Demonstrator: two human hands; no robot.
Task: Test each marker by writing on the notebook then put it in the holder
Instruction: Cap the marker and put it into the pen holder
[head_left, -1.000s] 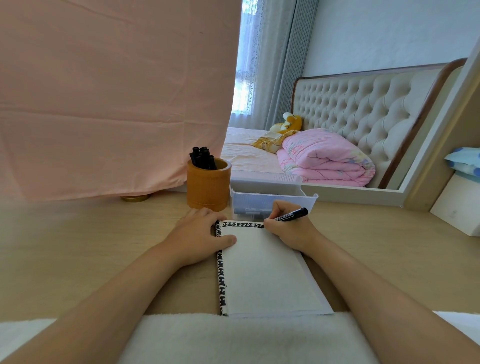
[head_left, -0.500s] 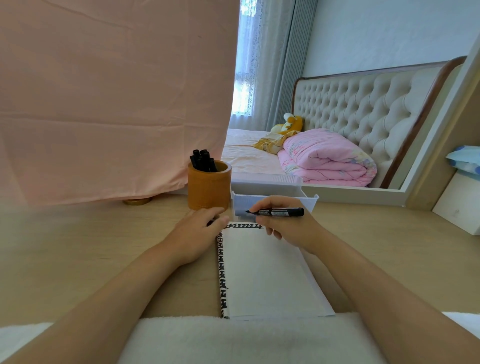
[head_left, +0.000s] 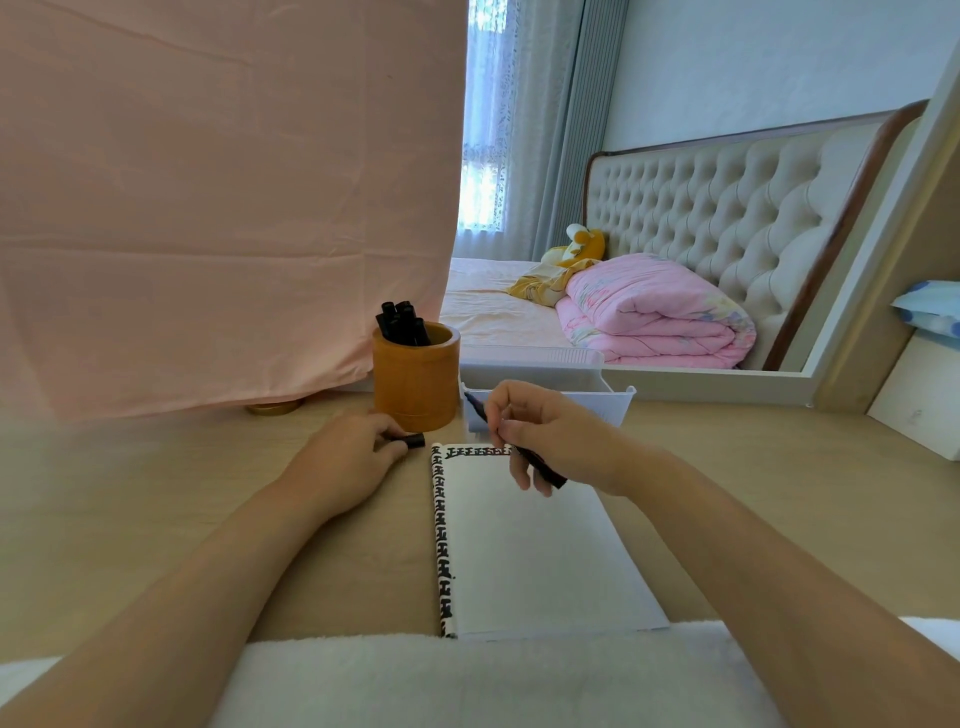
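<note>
The right hand (head_left: 550, 436) has its grip clenched round a black marker (head_left: 537, 461), held slanted just above the top edge of the notebook (head_left: 524, 545), tip toward the white tray (head_left: 615, 408). The left hand (head_left: 343, 462) pinches what looks like its cap (head_left: 411, 441) on the worktop (head_left: 156, 493), just beside the foot of the holder (head_left: 415, 384). The cap should meet the tip squarely and seat fully before the marker goes in. Other markers (head_left: 402, 325) already fill the holder's left side, so a free gap must be picked; the tray crowds its right.
</note>
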